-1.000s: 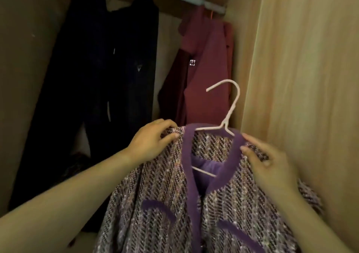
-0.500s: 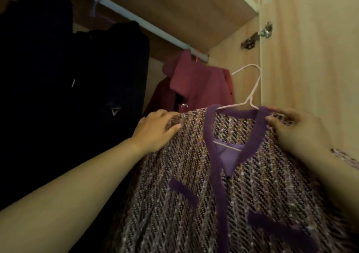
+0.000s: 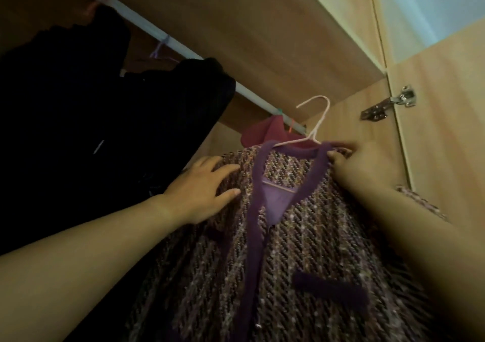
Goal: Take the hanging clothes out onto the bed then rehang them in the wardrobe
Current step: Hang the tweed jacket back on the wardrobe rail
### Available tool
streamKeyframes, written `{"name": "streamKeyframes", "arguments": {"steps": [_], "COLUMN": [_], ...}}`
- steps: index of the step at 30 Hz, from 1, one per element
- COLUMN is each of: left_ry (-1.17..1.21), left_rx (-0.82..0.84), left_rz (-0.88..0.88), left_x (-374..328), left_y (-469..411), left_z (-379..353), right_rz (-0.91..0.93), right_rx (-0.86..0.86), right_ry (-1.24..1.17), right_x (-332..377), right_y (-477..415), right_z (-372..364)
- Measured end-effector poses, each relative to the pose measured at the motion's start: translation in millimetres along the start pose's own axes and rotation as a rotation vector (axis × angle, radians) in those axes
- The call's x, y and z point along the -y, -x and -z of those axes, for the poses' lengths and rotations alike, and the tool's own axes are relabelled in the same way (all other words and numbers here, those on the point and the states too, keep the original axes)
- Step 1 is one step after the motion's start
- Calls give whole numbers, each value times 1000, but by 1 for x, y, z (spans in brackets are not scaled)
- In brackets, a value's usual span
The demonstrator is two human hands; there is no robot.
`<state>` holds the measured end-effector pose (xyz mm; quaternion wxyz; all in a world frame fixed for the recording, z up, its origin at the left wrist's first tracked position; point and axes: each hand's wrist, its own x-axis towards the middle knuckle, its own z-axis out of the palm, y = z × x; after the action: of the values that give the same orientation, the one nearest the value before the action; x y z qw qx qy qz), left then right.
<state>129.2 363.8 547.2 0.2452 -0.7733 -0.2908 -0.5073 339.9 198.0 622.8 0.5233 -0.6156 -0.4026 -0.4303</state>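
Observation:
A purple tweed jacket [image 3: 301, 236] with dark purple trim sits on a pale wire hanger [image 3: 317, 121], raised inside the wardrobe. My left hand [image 3: 202, 186] holds its left shoulder, fingers over the top and thumb on the front. My right hand [image 3: 367, 165] pinches the right shoulder beside the collar. The hanger's hook stands free in front of the right end of the white rail [image 3: 168, 39]; it does not sit on the rail.
Dark clothes [image 3: 105, 131] hang on the rail at the left, close to my left arm. A red garment [image 3: 265, 131] hangs behind the jacket at the rail's right end. A wooden shelf [image 3: 236, 26] runs above. The door [image 3: 446, 157] and its hinge [image 3: 388, 105] are on the right.
Both hands have lifted the jacket up and further into the wardrobe, bringing the hanger hook up to the rail. My view has tilted upward.

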Motion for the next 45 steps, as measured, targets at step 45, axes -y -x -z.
{"name": "streamKeyframes", "arguments": {"steps": [45], "left_ry": [-521], "left_rx": [-183], "left_rz": [-83], "left_x": [33], "left_y": [-93], "left_z": [46], "right_rz": [494], "right_rx": [-20], "right_ry": [423], "right_x": [7], "right_y": [-36], "right_z": [-96]}}
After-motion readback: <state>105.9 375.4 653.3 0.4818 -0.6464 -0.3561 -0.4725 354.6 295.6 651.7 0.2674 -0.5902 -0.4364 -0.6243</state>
